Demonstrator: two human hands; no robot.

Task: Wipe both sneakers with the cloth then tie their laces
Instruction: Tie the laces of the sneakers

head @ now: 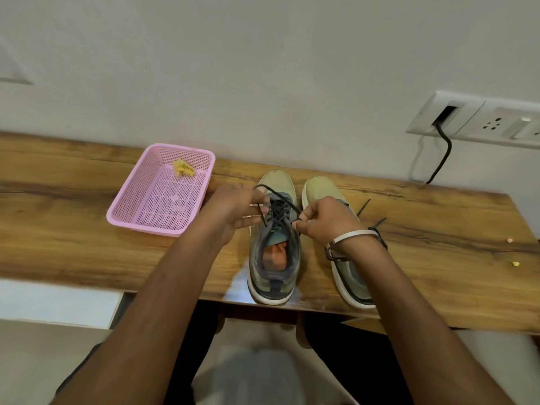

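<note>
Pink plastic forms the basket (137, 211) set at the left of the wooden table (438, 229), and a crumpled yellow cloth (183, 168) is seen lying in its far corner. Just beside it, a dark lace (260, 213) of the left sneaker (274, 258) is gripped by the left hand (233, 209). The other end is pinched by the right hand (324, 220), held over the right sneaker (330, 191), whose laces are seen loose.
</note>
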